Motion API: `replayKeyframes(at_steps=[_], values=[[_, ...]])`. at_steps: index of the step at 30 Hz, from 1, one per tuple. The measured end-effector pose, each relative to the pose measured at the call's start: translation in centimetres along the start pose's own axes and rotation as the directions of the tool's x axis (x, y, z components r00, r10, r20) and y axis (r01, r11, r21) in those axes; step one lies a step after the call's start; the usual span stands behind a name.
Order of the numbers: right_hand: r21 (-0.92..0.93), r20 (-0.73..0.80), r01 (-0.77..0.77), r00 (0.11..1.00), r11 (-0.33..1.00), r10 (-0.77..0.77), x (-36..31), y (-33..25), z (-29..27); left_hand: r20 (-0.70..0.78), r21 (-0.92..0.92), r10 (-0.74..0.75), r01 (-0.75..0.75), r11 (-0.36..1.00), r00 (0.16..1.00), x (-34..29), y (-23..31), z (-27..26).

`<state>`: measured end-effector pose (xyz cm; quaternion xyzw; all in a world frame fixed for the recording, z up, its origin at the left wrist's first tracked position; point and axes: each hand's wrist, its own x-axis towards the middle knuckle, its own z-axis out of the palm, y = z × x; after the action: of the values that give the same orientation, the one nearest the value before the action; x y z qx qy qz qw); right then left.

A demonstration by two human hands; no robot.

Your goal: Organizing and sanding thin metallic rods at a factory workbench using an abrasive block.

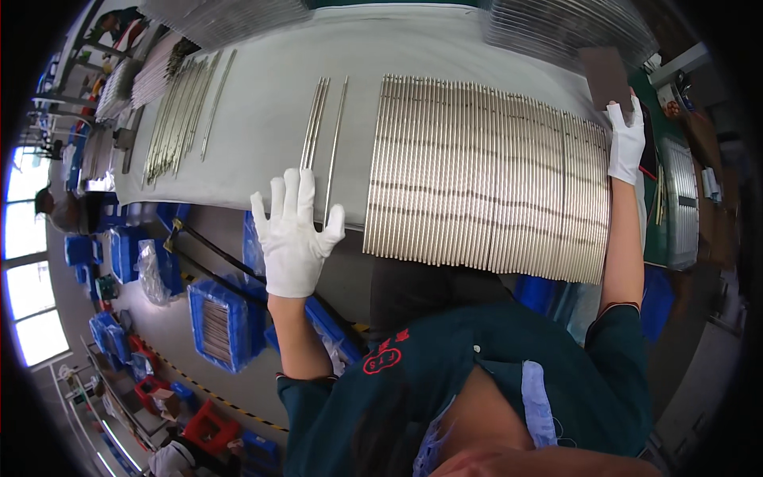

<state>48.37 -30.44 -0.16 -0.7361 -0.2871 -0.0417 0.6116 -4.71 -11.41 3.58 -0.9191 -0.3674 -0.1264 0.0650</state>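
Observation:
My left hand (292, 232), in a white glove, is spread flat over the near ends of a few thin metal rods (315, 119). Whether it presses on them I cannot tell. A single rod (337, 139) lies just right of these, passing by my thumb. To the right, a wide, tight row of shiny metal rods (485, 175) lies side by side, their near ends reaching past the table edge. At the row's far right corner my right hand (626, 151), gloved with bare fingertips, grips a flat brown pad (606, 75).
More loose rods (179, 119) lie on the left of the pale table (262, 95). Stacked clear trays (568, 32) stand at the back. Blue crates (226, 322) sit on the floor to the left. A green surface (654, 230) adjoins on the right.

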Motion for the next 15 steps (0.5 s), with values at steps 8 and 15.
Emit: replayKeyframes(at_steps=[8, 15], values=[[-0.058, -0.01, 0.028, 1.0, 0.998, -0.028, 0.5, 1.5, -0.3, 0.021, -0.24, 0.133, -0.124, 0.963, 0.991, -0.1, 3.7, 0.4], [0.029, -0.016, 0.0, 1.0, 1.0, 0.001, 0.1, 0.9, -0.1, -0.004, -0.158, 0.183, -0.182, 0.971, 0.983, 0.4, 4.3, -0.6]])
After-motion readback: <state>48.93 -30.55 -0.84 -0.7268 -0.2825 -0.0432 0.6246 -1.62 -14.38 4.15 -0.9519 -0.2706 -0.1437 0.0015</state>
